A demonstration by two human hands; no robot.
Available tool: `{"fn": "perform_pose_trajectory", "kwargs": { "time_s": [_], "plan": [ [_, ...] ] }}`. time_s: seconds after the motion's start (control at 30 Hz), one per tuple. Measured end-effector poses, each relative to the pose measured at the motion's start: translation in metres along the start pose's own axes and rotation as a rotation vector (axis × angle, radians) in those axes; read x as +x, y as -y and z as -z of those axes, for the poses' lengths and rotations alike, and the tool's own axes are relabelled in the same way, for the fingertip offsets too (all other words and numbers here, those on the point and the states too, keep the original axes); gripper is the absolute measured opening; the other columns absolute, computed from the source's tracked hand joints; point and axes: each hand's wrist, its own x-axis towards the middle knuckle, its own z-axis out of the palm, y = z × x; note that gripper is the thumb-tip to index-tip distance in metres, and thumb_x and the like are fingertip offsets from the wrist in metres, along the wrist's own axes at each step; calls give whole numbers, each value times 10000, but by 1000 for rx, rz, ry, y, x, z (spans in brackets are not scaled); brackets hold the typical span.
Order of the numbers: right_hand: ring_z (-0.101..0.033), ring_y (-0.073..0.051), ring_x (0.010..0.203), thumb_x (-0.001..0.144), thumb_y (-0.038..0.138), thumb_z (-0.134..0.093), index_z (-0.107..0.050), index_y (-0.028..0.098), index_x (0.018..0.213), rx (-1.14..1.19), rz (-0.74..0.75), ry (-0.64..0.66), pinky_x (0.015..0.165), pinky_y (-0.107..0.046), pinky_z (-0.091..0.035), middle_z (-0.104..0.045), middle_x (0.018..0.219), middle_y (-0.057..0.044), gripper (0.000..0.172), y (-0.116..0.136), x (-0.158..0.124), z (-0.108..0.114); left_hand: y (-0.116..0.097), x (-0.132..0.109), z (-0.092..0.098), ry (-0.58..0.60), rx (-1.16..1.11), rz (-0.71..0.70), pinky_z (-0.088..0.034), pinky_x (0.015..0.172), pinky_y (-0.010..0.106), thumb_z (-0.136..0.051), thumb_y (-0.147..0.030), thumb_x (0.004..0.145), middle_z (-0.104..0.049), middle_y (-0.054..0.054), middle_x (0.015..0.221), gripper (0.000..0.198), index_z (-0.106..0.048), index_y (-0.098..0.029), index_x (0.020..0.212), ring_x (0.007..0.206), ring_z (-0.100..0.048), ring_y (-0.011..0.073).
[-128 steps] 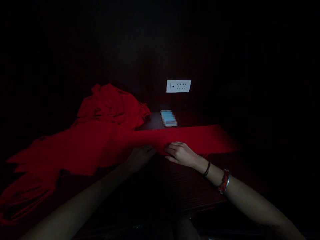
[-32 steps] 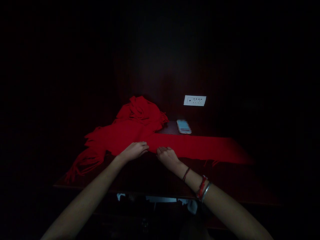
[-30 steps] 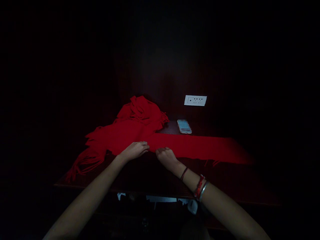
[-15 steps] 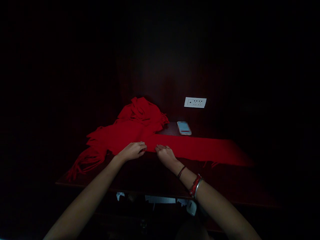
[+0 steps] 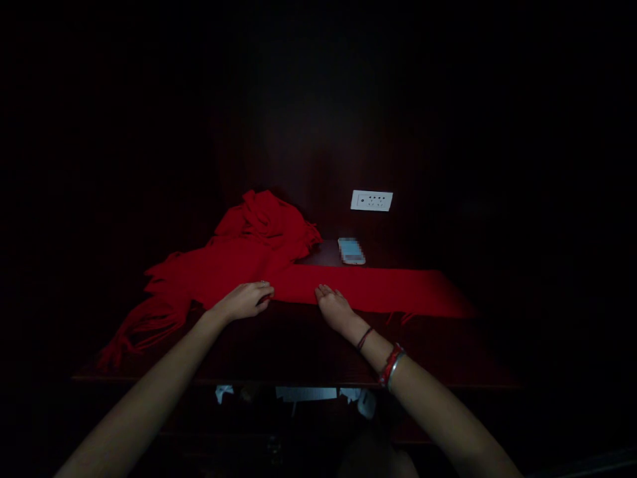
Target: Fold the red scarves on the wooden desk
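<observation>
A red fringed scarf (image 5: 388,289) lies across the dark table, its right part in a long flat strip. At the strip's near edge my left hand (image 5: 247,299) is closed, thumb and fingers pinching the cloth. My right hand (image 5: 333,307) rests palm down on the same edge, further right, its fingers stretched out over the fabric. On the left the scarf's cloth widens into loose folds with fringe trailing toward the front edge. Behind it is a heap of crumpled red fabric (image 5: 266,222); I cannot tell if this is one piece with the strip.
Beyond the strip lies a phone-like flat object (image 5: 351,251), its face blurred. A white socket plate (image 5: 371,200) is on the back wall. Under the table's front edge (image 5: 279,383) are pale papers (image 5: 306,394) and a white object (image 5: 367,403). The surroundings are very dark.
My right hand has slid right along the scarf's edge, away from my left hand, which keeps its place on the cloth. The view has turned slightly right.
</observation>
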Motion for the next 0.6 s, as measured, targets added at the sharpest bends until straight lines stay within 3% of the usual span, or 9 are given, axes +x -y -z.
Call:
{"fn": "perform_pose_trajectory", "kwargs": {
  "time_s": [0.2,0.3,0.47,0.53,0.6],
  "plan": [
    [-340,-198,1137,778,46,-253,-372,42,1190,-27,-134,70,927,-325,-280,-370,1229,-185,429,-72,-52,3,-4,-2,5,53,5,10,-380,607,234,-354,-234,759,-525,19,760,144,-491,-196,779,679,-501,140],
    [-273,-207,1174,825,195,-260,-299,48,1240,58,-78,99,957,-343,-234,-311,1274,-165,441,-77,-62,11,-15,7,12,46,12,-3,-387,626,252,-330,-374,788,-531,25,758,260,-515,-193,770,680,-504,147],
    [-110,-223,1225,812,483,-216,-162,196,1297,200,125,80,967,-450,-138,-171,1349,-57,565,-47,-25,16,-35,58,10,-96,-94,-44,-310,862,256,-192,-356,844,-504,58,1049,388,-495,-176,1006,973,-451,144],
    [-54,-235,1230,803,516,-188,-146,228,1297,207,90,102,954,-494,-91,-128,1359,-37,573,-44,-5,12,-38,79,-3,-131,-111,60,-247,927,281,-196,-371,839,-388,86,1218,428,-430,-148,1120,1113,-341,168],
    [-22,-246,1230,794,543,-155,-132,246,1297,213,-1,176,946,-514,-55,-93,1365,-27,585,-53,6,5,-35,93,-21,-37,-114,190,-197,955,347,-215,-430,819,-255,90,1314,494,-347,-154,1207,1192,-218,216]
  ]
}}
